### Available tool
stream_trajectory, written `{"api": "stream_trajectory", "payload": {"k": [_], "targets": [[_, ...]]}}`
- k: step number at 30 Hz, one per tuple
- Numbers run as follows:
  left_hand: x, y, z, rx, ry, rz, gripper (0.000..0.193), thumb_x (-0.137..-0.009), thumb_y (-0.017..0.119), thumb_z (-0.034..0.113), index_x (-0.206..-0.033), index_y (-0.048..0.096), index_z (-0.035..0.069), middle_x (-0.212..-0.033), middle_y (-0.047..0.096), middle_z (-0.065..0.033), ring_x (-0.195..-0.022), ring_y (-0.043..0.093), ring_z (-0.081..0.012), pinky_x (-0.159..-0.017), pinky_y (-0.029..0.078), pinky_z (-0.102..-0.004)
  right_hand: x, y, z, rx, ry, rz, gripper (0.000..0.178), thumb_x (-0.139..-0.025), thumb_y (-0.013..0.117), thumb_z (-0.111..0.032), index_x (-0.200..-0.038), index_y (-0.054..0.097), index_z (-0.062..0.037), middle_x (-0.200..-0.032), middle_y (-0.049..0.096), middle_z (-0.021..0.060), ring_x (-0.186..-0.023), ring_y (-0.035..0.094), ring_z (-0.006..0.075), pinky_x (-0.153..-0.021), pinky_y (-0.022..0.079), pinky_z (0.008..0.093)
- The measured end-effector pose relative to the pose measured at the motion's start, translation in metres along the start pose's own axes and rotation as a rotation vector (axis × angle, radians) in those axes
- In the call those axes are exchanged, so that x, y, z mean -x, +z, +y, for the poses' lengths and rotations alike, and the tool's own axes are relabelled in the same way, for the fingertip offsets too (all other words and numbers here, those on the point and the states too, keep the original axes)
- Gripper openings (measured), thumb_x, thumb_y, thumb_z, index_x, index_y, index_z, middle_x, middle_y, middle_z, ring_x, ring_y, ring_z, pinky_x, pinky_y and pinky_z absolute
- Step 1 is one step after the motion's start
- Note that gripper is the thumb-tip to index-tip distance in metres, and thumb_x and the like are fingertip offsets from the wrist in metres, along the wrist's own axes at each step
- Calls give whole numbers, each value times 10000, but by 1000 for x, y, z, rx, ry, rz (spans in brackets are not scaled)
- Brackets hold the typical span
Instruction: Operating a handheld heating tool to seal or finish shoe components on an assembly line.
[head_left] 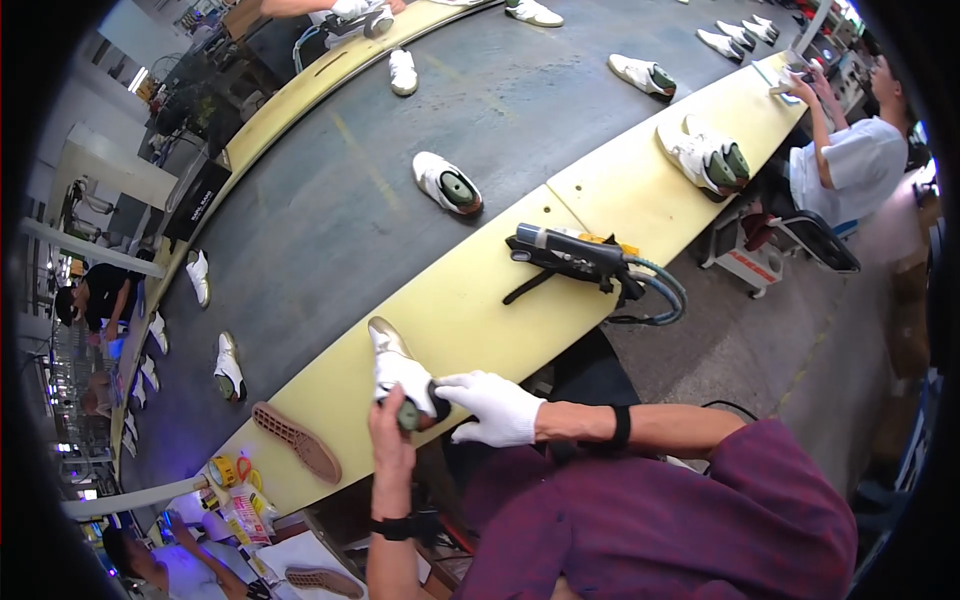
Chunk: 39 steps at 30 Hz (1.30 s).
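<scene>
Over the near edge of the pale-yellow worktop (480,325), the white shoe with green heel insert (402,370) could slip if the bare left hand (391,442), clasping its heel, loosens (the white-gloved right hand (497,407) touches its collar, grip unclear).

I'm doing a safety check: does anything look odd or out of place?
One mild oddity: the right hand wears a white fabric glove, while the left hand, holding the white-and-green shoe, is bare.
</scene>
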<state>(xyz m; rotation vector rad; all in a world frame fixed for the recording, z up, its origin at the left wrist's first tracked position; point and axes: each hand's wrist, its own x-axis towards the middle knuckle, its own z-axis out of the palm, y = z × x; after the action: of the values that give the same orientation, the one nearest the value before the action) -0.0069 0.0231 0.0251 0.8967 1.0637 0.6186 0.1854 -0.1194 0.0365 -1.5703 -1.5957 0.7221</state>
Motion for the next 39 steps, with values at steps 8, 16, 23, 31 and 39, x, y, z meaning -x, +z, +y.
{"api": "stream_trajectory", "payload": {"k": [8,16,23,31,39], "targets": [[-200,-120,156,-656,183,137,423,-973,756,424,-1173,656,66,-881,643,-7,-685,631,-127,-562,501,-305,-107,-172,49,157,-54,400,384,-921,801,-179,-1262,699,-36,-1118,722,170,-949,727,307,-841,590,401],[-320,-238,101,-1224,356,501,897,-963,745,354,-1648,273,20,-1585,484,-289,-1427,534,-437,-1124,483,-479,-290,-171,194,397,677,-214,850,-724,880,-489,-1315,661,80,-1232,732,291,-1157,729,395,-980,591,426],[-252,-147,86,-1338,537,612,796,-1001,694,227,-1643,285,-5,-1651,378,-292,-1529,389,-451,-1230,350,-540,-274,-198,195,-661,665,-55,491,-873,841,-165,-1312,677,-18,-1152,719,43,-1048,675,122,-927,544,299],[-137,-51,51,-856,516,239,740,-1011,703,203,-1620,348,-25,-1637,420,-269,-1474,479,-413,-1208,393,-474,-193,-196,79,-972,448,-171,515,-935,793,-147,-1386,604,15,-1201,689,63,-1075,679,133,-944,558,299],[-32,41,86,-846,583,106,725,-1032,709,261,-1601,376,-38,-1633,416,-279,-1439,511,-424,-1189,419,-477,-122,-175,25,-1021,441,-211,531,-937,787,-177,-1396,598,10,-1185,680,53,-1031,666,119,-873,555,292]]}}
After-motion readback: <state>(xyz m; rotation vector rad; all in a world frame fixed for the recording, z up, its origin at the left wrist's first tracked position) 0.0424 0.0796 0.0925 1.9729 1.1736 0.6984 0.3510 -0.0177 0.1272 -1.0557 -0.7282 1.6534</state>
